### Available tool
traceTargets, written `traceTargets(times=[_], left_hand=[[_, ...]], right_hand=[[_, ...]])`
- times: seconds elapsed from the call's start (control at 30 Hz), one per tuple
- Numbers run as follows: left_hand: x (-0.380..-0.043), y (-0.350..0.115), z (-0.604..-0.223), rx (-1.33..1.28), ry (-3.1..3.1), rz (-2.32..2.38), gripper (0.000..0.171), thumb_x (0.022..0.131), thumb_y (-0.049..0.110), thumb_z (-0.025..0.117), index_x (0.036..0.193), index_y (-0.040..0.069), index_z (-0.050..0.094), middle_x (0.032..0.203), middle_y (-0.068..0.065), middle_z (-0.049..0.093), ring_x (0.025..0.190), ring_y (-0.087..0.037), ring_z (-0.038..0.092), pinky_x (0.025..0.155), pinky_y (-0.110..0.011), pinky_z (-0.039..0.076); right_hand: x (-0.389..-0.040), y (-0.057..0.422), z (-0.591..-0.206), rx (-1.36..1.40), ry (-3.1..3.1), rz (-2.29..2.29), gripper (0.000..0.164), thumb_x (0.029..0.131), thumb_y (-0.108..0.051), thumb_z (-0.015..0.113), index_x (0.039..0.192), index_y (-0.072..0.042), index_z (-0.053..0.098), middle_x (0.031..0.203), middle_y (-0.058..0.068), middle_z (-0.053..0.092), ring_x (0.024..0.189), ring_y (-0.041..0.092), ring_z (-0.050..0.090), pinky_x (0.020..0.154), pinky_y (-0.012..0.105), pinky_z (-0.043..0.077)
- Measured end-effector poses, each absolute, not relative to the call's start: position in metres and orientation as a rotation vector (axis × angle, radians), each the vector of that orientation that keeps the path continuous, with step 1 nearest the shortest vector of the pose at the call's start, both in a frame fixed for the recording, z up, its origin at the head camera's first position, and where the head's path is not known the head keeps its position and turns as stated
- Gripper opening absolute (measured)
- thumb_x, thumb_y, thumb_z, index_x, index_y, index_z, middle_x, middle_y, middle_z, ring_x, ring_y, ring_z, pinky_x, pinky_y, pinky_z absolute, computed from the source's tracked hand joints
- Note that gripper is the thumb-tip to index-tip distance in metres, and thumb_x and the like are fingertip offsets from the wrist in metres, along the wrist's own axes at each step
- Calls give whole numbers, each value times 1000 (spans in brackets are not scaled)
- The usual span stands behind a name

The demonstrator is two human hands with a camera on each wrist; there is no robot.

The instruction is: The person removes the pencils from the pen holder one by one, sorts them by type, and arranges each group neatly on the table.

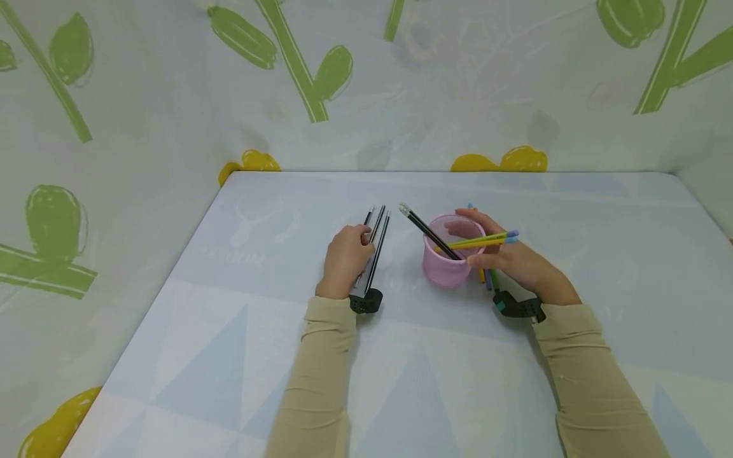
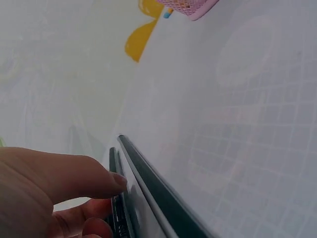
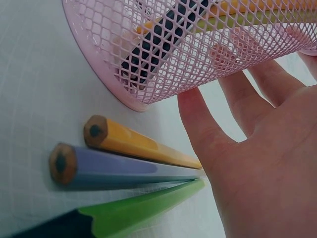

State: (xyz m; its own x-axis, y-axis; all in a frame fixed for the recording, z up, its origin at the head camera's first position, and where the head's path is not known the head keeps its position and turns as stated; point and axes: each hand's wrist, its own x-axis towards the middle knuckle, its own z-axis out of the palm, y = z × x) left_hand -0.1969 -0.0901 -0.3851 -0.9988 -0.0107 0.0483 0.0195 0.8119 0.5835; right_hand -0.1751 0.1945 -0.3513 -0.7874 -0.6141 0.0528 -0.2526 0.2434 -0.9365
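Note:
At the left, several black pencils (image 1: 378, 251) lie side by side on the table. My left hand (image 1: 345, 259) is over them and pinches one black pencil (image 2: 119, 215) between thumb and fingers. Another black pencil (image 2: 157, 186) lies right alongside it. My right hand (image 1: 525, 264) grips a pink mesh pencil cup (image 1: 445, 275), fingers round its far side and thumb at the near rim. Black pencils (image 1: 429, 232) lean left in the cup, while a yellow pencil (image 1: 480, 243) and a yellow-green one lean right, towards the hand.
Under the right hand, an orange pencil (image 3: 141, 143), a purple-blue pencil (image 3: 124, 166) and a green pencil (image 3: 141, 207) lie beside the cup. The table (image 1: 229, 356) has a pale triangle-patterned cover. Patterned curtain (image 1: 149, 95) hangs along its back and sides.

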Motion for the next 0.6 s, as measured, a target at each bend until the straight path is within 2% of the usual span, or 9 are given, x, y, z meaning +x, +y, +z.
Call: traceTargets(times=[0.1, 0.2, 0.43, 0.6], left_hand=[[-197, -89, -387, -3, -2944, -864, 39, 82, 9, 55, 120, 11, 54, 83, 0, 51, 65, -15, 47, 53, -26, 39], [-198, -89, -388, 4, -2945, -837, 39, 82, 11, 56, 121, 13, 53, 84, 0, 49, 66, -16, 47, 52, -27, 39], [-196, -88, -387, 13, -2951, -855, 31, 85, 20, 57, 115, 15, 57, 85, 1, 51, 67, -15, 48, 52, -27, 41], [-197, -86, -384, -7, -2907, -919, 23, 86, 26, 56, 107, 17, 58, 86, 3, 53, 70, -14, 49, 56, -27, 41]], right_hand=[[-174, 195, -351, -802, 2220, -1544, 69, 87, -5, 54, 141, -24, 17, 139, 10, 34, 124, 29, 34, 98, 57, 20], [-174, 194, -350, -808, 2231, -1541, 68, 87, -5, 53, 141, -26, 18, 139, 10, 34, 124, 30, 35, 98, 56, 21], [-173, 193, -351, -804, 2191, -1568, 68, 86, -3, 53, 142, -18, 16, 139, 13, 32, 123, 32, 37, 97, 58, 22], [-173, 194, -351, -798, 2233, -1539, 69, 86, -7, 54, 142, -22, 16, 139, 10, 34, 125, 29, 34, 98, 57, 20]])
